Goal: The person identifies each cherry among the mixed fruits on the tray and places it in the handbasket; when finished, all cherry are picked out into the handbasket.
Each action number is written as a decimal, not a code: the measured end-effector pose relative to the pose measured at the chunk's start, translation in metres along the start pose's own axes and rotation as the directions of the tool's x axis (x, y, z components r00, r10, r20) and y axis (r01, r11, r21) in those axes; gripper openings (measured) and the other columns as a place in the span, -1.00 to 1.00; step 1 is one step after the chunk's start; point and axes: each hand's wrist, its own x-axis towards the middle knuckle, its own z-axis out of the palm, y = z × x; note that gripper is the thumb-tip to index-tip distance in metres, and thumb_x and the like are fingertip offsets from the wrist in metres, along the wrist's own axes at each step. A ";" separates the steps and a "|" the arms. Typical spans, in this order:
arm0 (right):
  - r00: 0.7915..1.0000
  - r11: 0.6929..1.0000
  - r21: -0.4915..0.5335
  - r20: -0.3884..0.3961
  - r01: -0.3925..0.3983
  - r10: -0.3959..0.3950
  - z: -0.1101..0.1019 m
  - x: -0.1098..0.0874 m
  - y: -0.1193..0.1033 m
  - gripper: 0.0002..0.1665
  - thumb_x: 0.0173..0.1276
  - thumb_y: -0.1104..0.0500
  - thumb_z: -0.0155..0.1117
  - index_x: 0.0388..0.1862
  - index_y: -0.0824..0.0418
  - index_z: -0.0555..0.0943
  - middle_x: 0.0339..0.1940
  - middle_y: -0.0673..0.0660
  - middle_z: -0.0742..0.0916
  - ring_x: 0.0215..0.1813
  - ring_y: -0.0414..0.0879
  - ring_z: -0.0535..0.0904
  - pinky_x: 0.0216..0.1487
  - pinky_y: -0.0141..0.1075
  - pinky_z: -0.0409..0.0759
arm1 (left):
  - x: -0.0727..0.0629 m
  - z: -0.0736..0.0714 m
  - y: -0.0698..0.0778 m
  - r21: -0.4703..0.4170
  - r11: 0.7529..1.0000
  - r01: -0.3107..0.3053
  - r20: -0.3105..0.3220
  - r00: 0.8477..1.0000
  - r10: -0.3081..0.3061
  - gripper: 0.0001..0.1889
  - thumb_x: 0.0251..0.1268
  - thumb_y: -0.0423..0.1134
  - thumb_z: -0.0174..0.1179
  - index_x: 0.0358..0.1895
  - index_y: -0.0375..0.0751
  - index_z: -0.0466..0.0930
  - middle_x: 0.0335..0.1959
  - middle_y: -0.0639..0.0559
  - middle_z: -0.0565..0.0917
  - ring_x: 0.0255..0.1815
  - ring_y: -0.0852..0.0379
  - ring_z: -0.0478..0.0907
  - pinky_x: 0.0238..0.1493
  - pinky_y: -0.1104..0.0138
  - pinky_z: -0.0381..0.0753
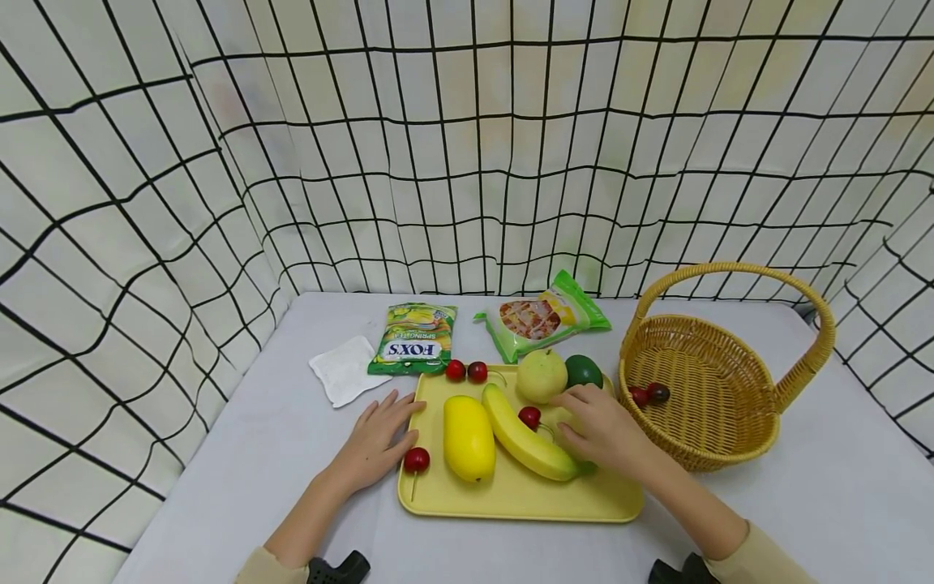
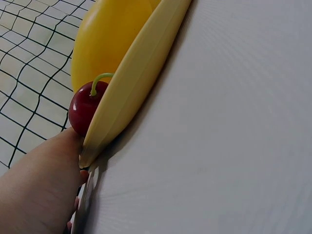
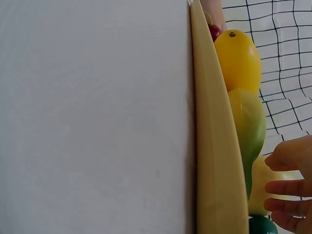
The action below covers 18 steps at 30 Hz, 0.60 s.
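A yellow tray (image 1: 511, 507) holds a yellow oblong fruit (image 1: 469, 438), a banana (image 1: 529, 442), a pale round pear (image 1: 541, 376) and a dark green round fruit (image 1: 584, 371). My left hand (image 1: 375, 442) lies at the tray's left edge, fingertips on the rim, beside a cherry (image 1: 417, 460). Over the tray's right side hovers my right hand (image 1: 606, 426), loosely bent fingers near the pear and a middle cherry (image 1: 529, 418). In the right wrist view, the fingers of the right hand (image 3: 292, 185) are spread beside the pear (image 3: 261, 190); whether they touch it I cannot tell.
A wicker basket (image 1: 718, 442) with a tall handle and two cherries (image 1: 649, 395) inside stands at the right. Behind the tray lie a green FOX'S candy bag (image 1: 414, 337), another green snack bag (image 1: 540, 320) and a white cloth (image 1: 346, 371). Black netting surrounds the table.
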 end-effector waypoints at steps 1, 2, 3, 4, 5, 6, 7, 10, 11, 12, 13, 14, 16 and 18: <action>1.000 1.000 0.002 0.001 0.005 -0.005 0.001 0.000 0.000 -0.68 0.07 0.21 0.35 -0.14 0.18 0.62 -0.22 0.03 0.63 -0.22 -0.13 0.48 -0.26 -0.29 0.51 | 0.000 0.000 0.000 0.000 1.000 0.000 0.001 1.000 0.000 -0.54 0.31 -0.05 0.04 0.26 -0.04 0.36 0.32 -0.07 0.31 0.40 -0.13 0.02 0.33 -0.08 -0.13; 1.000 1.000 0.005 -0.001 0.015 -0.015 0.002 0.001 -0.001 -0.68 0.06 0.22 0.35 -0.14 0.18 0.62 -0.23 0.02 0.63 -0.23 -0.14 0.48 -0.27 -0.30 0.50 | 0.000 0.000 0.000 0.001 1.000 0.000 0.000 1.000 0.000 -0.54 0.31 -0.05 0.04 0.26 -0.04 0.36 0.32 -0.07 0.31 0.40 -0.13 0.02 0.33 -0.08 -0.13; 1.000 1.000 0.007 -0.003 0.023 -0.023 0.003 0.002 -0.001 -0.68 0.06 0.22 0.36 -0.15 0.18 0.62 -0.23 0.02 0.63 -0.24 -0.14 0.48 -0.28 -0.31 0.50 | 0.000 0.001 0.000 0.002 1.000 0.000 0.001 1.000 0.000 -0.54 0.31 -0.05 0.03 0.26 -0.04 0.36 0.32 -0.07 0.31 0.40 -0.13 0.02 0.33 -0.08 -0.13; 0.999 0.999 0.009 -0.002 0.032 -0.032 0.004 0.003 -0.002 -0.69 0.05 0.22 0.36 -0.15 0.17 0.62 -0.24 0.02 0.63 -0.25 -0.15 0.47 -0.29 -0.32 0.49 | 0.000 0.001 -0.001 0.003 1.000 0.000 0.000 1.000 0.000 -0.54 0.31 -0.05 0.03 0.26 -0.04 0.36 0.32 -0.07 0.31 0.40 -0.13 0.02 0.33 -0.08 -0.13; 0.999 0.999 0.008 -0.002 0.042 -0.042 0.005 0.003 -0.002 -0.69 0.05 0.22 0.37 -0.16 0.18 0.62 -0.25 0.02 0.63 -0.26 -0.15 0.48 -0.29 -0.32 0.49 | 0.000 0.001 -0.001 0.003 1.000 -0.001 -0.001 1.000 0.001 -0.54 0.31 -0.05 0.03 0.26 -0.04 0.36 0.32 -0.07 0.31 0.40 -0.13 0.02 0.33 -0.08 -0.13; 0.999 0.999 0.008 0.001 0.047 -0.047 0.007 0.004 -0.003 -0.69 0.05 0.22 0.37 -0.17 0.17 0.62 -0.26 0.02 0.64 -0.27 -0.15 0.48 -0.30 -0.33 0.49 | 0.000 0.001 -0.001 0.003 1.000 -0.001 -0.002 1.000 0.001 -0.54 0.31 -0.05 0.03 0.26 -0.04 0.36 0.32 -0.07 0.31 0.40 -0.13 0.02 0.33 -0.08 -0.13; 0.999 0.999 0.008 0.006 0.054 -0.054 0.008 0.005 -0.004 -0.70 0.05 0.22 0.37 -0.17 0.17 0.62 -0.27 0.02 0.64 -0.27 -0.15 0.48 -0.31 -0.33 0.49 | 0.000 0.001 -0.002 0.001 1.000 -0.002 -0.003 1.000 0.002 -0.54 0.31 -0.05 0.03 0.26 -0.04 0.36 0.32 -0.07 0.31 0.40 -0.13 0.02 0.33 -0.08 -0.13; 0.997 0.998 0.007 0.036 0.065 -0.065 0.011 0.007 -0.006 -0.71 0.09 0.20 0.36 -0.16 0.16 0.62 -0.27 0.03 0.64 -0.30 -0.14 0.47 -0.33 -0.34 0.48 | 0.000 0.001 -0.002 -0.001 1.000 -0.003 -0.006 1.000 0.003 -0.54 0.31 -0.05 0.04 0.26 -0.04 0.36 0.32 -0.07 0.31 0.40 -0.13 0.01 0.33 -0.08 -0.13; 0.997 0.998 0.008 0.048 0.062 -0.063 0.011 0.008 -0.007 -0.72 0.10 0.20 0.36 -0.16 0.16 0.62 -0.27 0.03 0.64 -0.30 -0.14 0.47 -0.33 -0.33 0.48 | 0.000 0.001 -0.002 -0.001 1.000 -0.003 -0.005 1.000 0.003 -0.54 0.31 -0.05 0.03 0.26 -0.04 0.36 0.32 -0.07 0.31 0.40 -0.13 0.01 0.33 -0.08 -0.13; 0.996 0.998 0.007 0.062 0.057 -0.058 0.011 0.008 -0.007 -0.72 0.11 0.20 0.35 -0.15 0.15 0.62 -0.26 0.03 0.64 -0.29 -0.14 0.47 -0.33 -0.33 0.48 | 0.000 0.001 -0.002 -0.002 1.000 -0.003 -0.004 1.000 0.003 -0.54 0.31 -0.05 0.03 0.26 -0.04 0.36 0.32 -0.07 0.31 0.40 -0.13 0.01 0.34 -0.07 -0.13; 0.996 0.999 0.005 0.076 0.054 -0.055 0.012 0.009 -0.008 -0.71 0.12 0.19 0.34 -0.13 0.14 0.62 -0.25 0.03 0.64 -0.28 -0.14 0.48 -0.31 -0.33 0.49 | 0.000 0.001 -0.002 -0.002 1.000 -0.003 -0.004 1.000 0.003 -0.54 0.31 -0.05 0.03 0.26 -0.04 0.36 0.32 -0.07 0.31 0.40 -0.12 0.01 0.34 -0.07 -0.13; 0.995 0.999 0.004 0.089 0.050 -0.050 0.012 0.009 -0.008 -0.71 0.13 0.19 0.34 -0.12 0.13 0.62 -0.24 0.03 0.65 -0.27 -0.14 0.48 -0.30 -0.32 0.50 | 0.000 0.001 -0.002 -0.003 1.000 -0.003 -0.003 1.000 0.003 -0.54 0.31 -0.04 0.03 0.26 -0.04 0.36 0.32 -0.06 0.30 0.40 -0.12 0.01 0.34 -0.07 -0.14; 0.993 0.999 0.002 0.113 0.039 -0.039 0.012 0.010 -0.009 -0.69 0.13 0.19 0.34 -0.09 0.11 0.61 -0.23 0.02 0.65 -0.25 -0.13 0.50 -0.28 -0.30 0.52 | 0.000 0.002 -0.002 -0.004 1.000 -0.004 -0.004 1.000 0.004 -0.54 0.32 -0.05 0.03 0.26 -0.04 0.36 0.32 -0.07 0.31 0.40 -0.12 0.01 0.34 -0.07 -0.13; 0.990 0.999 0.005 0.137 0.032 -0.032 0.012 0.012 -0.008 -0.67 0.15 0.19 0.33 -0.07 0.11 0.60 -0.22 0.03 0.65 -0.24 -0.13 0.52 -0.26 -0.29 0.53 | 0.000 0.001 -0.001 -0.007 1.000 -0.006 -0.008 1.000 0.006 -0.54 0.31 -0.05 0.03 0.26 -0.05 0.36 0.32 -0.07 0.31 0.40 -0.13 0.02 0.33 -0.08 -0.13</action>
